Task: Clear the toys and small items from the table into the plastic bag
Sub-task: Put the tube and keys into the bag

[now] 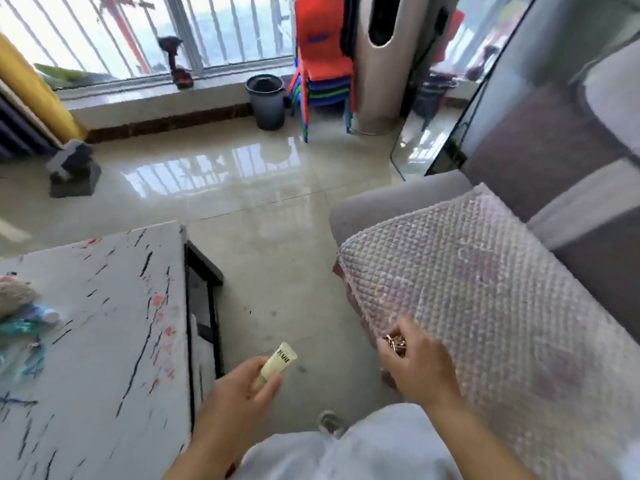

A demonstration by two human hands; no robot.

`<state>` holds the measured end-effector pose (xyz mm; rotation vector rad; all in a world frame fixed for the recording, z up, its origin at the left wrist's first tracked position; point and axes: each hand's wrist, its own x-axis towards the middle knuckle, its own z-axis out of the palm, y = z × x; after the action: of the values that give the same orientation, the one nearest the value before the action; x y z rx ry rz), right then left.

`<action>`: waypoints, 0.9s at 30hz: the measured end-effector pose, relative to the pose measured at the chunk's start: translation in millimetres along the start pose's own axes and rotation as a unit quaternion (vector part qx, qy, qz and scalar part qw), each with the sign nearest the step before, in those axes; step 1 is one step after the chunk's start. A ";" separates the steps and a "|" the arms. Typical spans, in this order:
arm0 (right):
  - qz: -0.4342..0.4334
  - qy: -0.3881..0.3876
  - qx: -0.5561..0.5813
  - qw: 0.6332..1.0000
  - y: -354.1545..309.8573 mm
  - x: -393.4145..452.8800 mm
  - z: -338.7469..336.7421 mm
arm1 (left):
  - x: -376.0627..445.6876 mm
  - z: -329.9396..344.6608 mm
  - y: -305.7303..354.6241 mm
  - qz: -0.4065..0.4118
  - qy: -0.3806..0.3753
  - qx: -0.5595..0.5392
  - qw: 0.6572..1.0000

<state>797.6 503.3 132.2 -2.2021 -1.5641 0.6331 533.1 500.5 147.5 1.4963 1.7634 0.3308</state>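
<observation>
We see the grey sofa (540,161) on the right side of the frame, with a quilted cover (485,278) lying over its seat. At the lower left is the white marbled bench (104,341); at its left edge lie some toys (20,306), a plush one and blue-green ones, blurred. At the top centre a stack of coloured chairs (323,64) stands near a dark bucket (266,100). At the bottom centre our left hand (239,393) grips a small pale yellow tube (277,362) over the floor, just beside the bench. Our right hand (419,365) pinches a small metallic item (394,342) at the edge of the quilted cover. We cannot tell what this item is.
</observation>
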 end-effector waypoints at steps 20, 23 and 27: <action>0.364 0.228 0.072 0.900 177.0 -328.1 -65.6 | -140.9 177.0 88.9 0.313 -0.267 0.192 0.891; 0.388 0.255 0.095 0.881 210.5 -347.7 -82.4 | -162.2 211.8 117.5 0.347 -0.288 0.194 0.871; 0.400 0.277 0.112 0.866 276.2 -370.4 -112.8 | -194.1 276.5 165.5 0.379 -0.315 0.203 0.846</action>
<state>970.8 60.2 133.4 -2.4825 -0.2448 0.2979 844.2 289.1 147.6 2.2513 0.6831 -0.1733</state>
